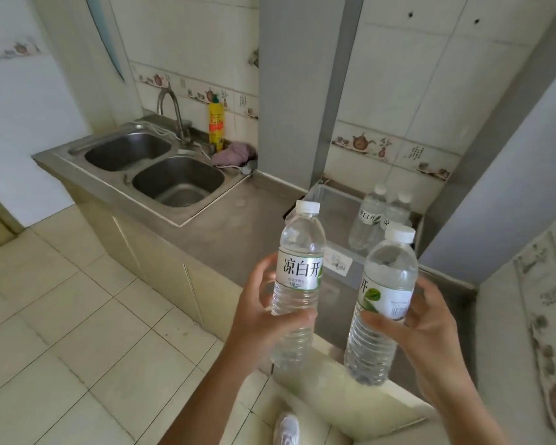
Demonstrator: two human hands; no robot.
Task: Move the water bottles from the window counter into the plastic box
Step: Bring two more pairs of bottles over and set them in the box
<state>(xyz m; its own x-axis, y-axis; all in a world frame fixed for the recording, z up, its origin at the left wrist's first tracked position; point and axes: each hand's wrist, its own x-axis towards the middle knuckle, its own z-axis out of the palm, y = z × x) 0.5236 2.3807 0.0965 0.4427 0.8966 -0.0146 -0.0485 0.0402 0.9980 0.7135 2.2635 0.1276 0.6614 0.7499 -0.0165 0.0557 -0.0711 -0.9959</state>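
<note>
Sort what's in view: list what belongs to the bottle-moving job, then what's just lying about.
Job:
- bottle in left hand
- bottle in right hand
- two bottles in the box
- clear plastic box

Lying about:
- double sink
- tap
- yellow bottle
- purple cloth

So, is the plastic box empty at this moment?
No, two water bottles already stand upright inside the plastic box, toward its far right corner.
</note>
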